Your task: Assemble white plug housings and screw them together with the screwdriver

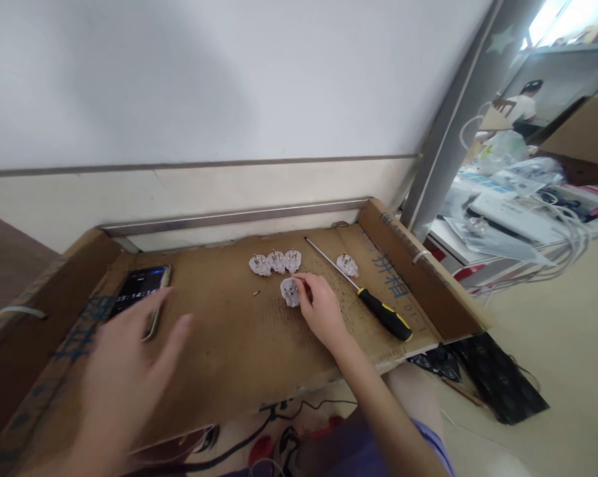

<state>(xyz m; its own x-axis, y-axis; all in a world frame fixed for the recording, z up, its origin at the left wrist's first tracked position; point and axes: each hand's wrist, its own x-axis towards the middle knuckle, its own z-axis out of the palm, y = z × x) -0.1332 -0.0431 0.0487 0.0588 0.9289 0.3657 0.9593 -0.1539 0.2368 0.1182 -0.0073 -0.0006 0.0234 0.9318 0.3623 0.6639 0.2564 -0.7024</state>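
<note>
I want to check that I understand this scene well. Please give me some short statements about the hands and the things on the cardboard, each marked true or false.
1. The right hand touches a white plug part. True.
2. The left hand is open, close to the phone. True.
3. The screwdriver is held in a hand. False: it lies on the cardboard, right of the right hand, and no hand touches it.
4. No other plug parts lie on the cardboard. False: a row of three lies beyond the right hand, and a single one lies by the screwdriver's shaft.
</note>
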